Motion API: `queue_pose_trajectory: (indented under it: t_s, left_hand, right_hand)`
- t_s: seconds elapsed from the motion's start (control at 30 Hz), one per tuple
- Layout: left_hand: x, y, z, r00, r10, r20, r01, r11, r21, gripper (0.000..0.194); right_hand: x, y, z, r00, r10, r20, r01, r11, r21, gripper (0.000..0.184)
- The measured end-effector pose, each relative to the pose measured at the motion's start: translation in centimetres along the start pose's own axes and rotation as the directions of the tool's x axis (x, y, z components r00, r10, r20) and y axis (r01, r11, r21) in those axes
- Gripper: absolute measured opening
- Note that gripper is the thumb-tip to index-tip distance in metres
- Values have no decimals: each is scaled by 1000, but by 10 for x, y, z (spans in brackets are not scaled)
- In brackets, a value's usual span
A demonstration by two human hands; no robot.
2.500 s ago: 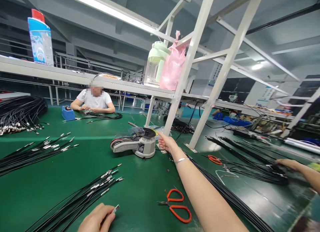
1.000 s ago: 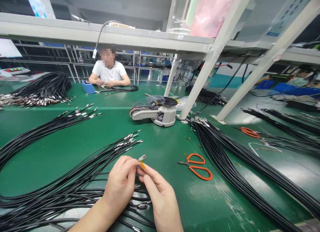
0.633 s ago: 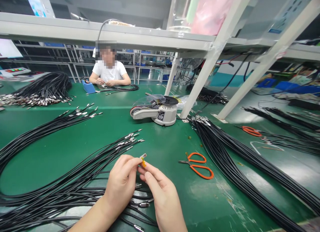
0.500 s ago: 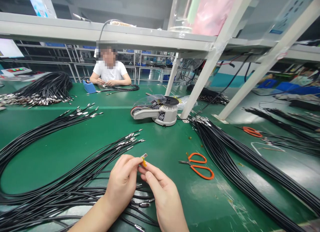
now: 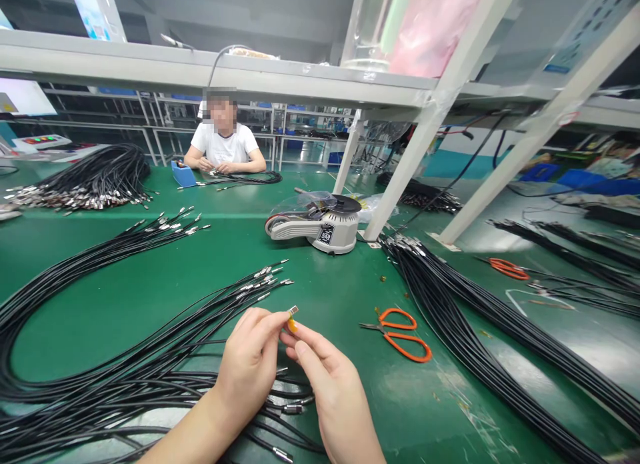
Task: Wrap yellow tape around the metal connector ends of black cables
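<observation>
My left hand [image 5: 249, 357] is closed in a pinch on a cable's small metal connector [image 5: 294, 310], whose tip sticks out past the fingers. Against it sits a bit of amber tape [image 5: 292, 325], at the fingertips of my right hand [image 5: 334, 391], also closed. The two hands meet at the fingertips, and the cable behind the connector is hidden by them. Beneath and left of them lie black cables [image 5: 165, 384] with metal ends. Orange-handled scissors [image 5: 400, 335] rest on the green table to the right of my right hand.
A round tape dispenser [image 5: 333, 234] stands ahead. Black cable bundles lie at left [image 5: 55, 277], back left [image 5: 100, 174] and right [image 5: 465, 317]. White posts [image 5: 407, 164] hold a shelf [image 5: 280, 77]. Across the table sits a person [image 5: 225, 147] beside a blue holder [image 5: 183, 175].
The whole view has shifted slightly, moving things a little to the right. My hands keep nearly the same pose around the connector and the amber tape.
</observation>
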State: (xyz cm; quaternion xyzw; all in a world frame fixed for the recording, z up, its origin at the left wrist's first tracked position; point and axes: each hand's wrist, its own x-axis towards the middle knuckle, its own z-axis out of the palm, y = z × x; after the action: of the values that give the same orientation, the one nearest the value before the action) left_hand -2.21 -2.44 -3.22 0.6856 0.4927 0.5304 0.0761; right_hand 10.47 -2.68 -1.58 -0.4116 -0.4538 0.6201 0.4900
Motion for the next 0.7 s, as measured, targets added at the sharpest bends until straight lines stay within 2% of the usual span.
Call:
queue_pose_trajectory:
  t_s: [0.3, 0.53, 0.63, 0.7]
  left_hand:
    - [2, 2, 2, 999, -39, -27, 40, 998, 41, 25]
    - [7, 4, -2, 992, -122, 36, 119, 990, 78, 13]
    - [6, 4, -3, 996, -89, 19, 86, 990, 108, 14]
    - [5, 4, -3, 998, -67, 12, 64, 988, 140, 14]
  right_hand:
    - [3, -1, 2, 1000, 10, 21, -10, 999, 37, 33]
    - [-2, 5, 1, 999, 44, 26, -46, 992, 116, 34]
    - [-4, 7, -3, 994, 106, -12, -102, 979, 177, 39]
    - [-4, 5, -5, 993, 98, -70, -87, 986, 145, 41]
